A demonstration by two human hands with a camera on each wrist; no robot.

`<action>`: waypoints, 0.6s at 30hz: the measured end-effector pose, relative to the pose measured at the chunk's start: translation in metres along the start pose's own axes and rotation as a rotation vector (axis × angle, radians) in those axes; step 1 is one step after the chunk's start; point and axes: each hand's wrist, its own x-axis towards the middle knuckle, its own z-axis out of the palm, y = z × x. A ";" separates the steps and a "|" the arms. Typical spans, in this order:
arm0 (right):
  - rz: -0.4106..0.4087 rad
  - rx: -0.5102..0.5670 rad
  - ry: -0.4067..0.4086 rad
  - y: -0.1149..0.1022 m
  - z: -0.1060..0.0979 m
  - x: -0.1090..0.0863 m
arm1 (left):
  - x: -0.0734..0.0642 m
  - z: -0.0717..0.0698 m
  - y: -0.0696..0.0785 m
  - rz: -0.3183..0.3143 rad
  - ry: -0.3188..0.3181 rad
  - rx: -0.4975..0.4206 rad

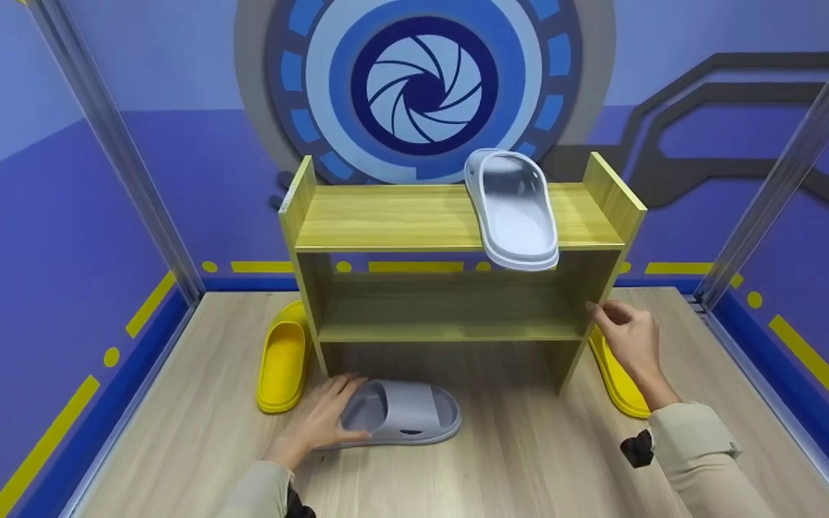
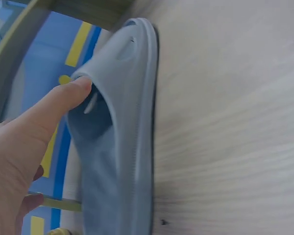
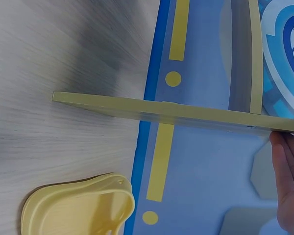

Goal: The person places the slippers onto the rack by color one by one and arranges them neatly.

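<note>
A grey slide slipper (image 1: 414, 414) lies on the wooden tabletop before the shoe rack (image 1: 450, 332), its heel toward my left hand (image 1: 324, 417). That hand spreads over the heel end, thumb on the near side and fingers on the far side. In the left wrist view the thumb (image 2: 63, 100) overlaps the strap opening. My right hand (image 1: 630, 334) holds the rack's right side panel at its front edge. Its fingers (image 3: 284, 166) meet the outer face in the right wrist view. Another pale grey slipper (image 1: 519, 216) rests on the top shelf, heel jutting over the front edge.
One yellow slipper (image 1: 283, 367) lies left of the rack. Another yellow slipper (image 1: 619, 378) lies to its right, partly behind my right forearm. Blue panelled walls (image 1: 191, 173) and metal posts (image 1: 123, 158) bound the tabletop (image 1: 486, 460).
</note>
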 end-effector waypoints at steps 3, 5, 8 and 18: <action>0.004 -0.002 0.006 0.001 0.000 0.000 | -0.001 0.007 -0.001 -0.028 -0.027 -0.019; 0.001 -0.005 0.016 0.001 0.001 0.001 | -0.002 0.010 -0.001 -0.045 -0.045 -0.047; -0.011 -0.011 0.034 0.001 0.002 0.001 | -0.002 0.015 -0.001 -0.071 -0.064 -0.113; -0.020 -0.009 0.024 0.002 0.001 0.001 | -0.001 0.027 -0.007 -0.153 -0.106 -0.220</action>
